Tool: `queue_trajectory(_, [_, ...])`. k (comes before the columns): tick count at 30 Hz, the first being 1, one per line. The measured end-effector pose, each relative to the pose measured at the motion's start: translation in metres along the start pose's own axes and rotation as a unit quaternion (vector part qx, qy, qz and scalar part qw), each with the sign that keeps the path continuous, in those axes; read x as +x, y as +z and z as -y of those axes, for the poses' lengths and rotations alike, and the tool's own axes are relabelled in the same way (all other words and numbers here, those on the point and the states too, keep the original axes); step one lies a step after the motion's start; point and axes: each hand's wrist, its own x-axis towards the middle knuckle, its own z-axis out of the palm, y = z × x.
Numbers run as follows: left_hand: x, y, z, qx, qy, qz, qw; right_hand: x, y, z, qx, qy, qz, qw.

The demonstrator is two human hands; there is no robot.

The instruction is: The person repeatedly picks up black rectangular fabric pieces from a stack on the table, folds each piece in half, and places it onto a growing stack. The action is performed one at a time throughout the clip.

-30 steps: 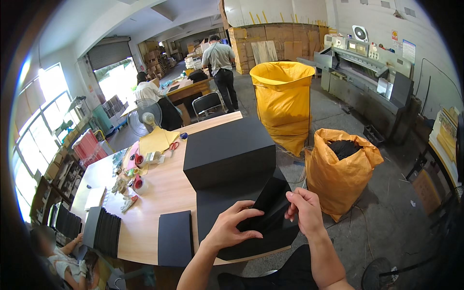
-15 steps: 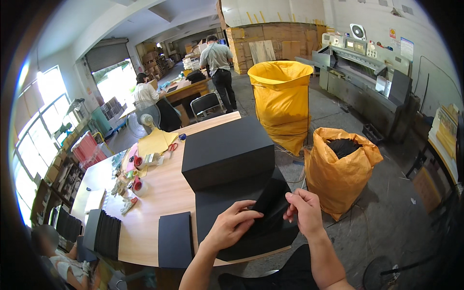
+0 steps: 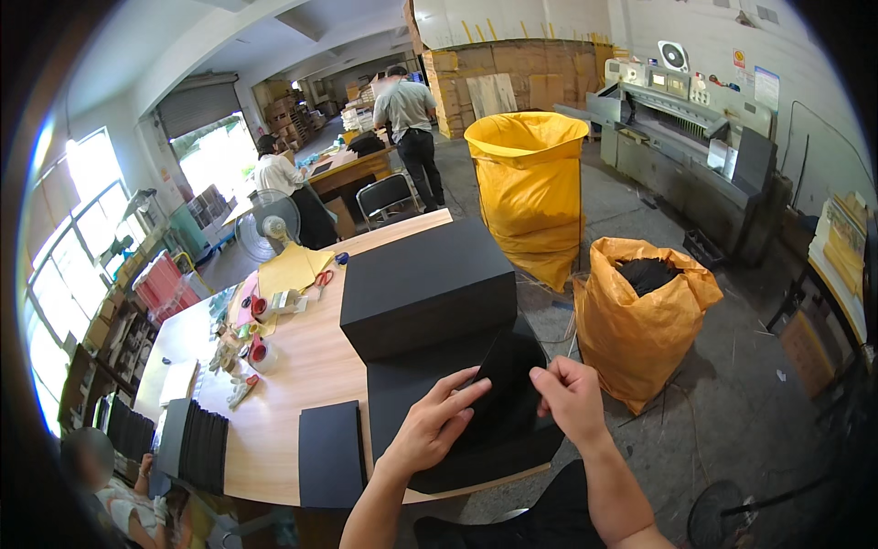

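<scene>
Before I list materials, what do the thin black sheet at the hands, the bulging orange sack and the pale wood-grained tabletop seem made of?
Thin black sheet: probably matte paper or card, judging by its straight edge.
Bulging orange sack: likely plastic, slightly glossy, with stiff creases.
Pale wood-grained tabletop: wood or laminate, smooth, with a soft sheen.
</scene>
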Motion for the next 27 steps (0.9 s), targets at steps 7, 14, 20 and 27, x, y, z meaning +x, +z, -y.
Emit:
queue_trajectory(7, [-0.002,-0.004,-0.001,0.024,0.004,0.055,0.998,0.004,-0.002,0.005,0.232,0.094,0.04,0.967])
queue_trajectory(14, [-0.003,-0.004,0.0,-0.001,-0.02,0.033,0.999,-0.012,-0.003,-0.005,-0.1,-0.143,-0.135,0.975])
queue_trajectory(20, [-0.002,-0.004,-0.002,0.04,-0.005,0.058,0.997,-0.058,-0.004,-0.008,-0.453,-0.278,0.146,0.834])
queue_trajectory(27, [-0.039,-0.002,-0.035,0.468,0.112,0.097,0.872,-0.063,-0.002,-0.022,-0.441,-0.238,0.196,0.843])
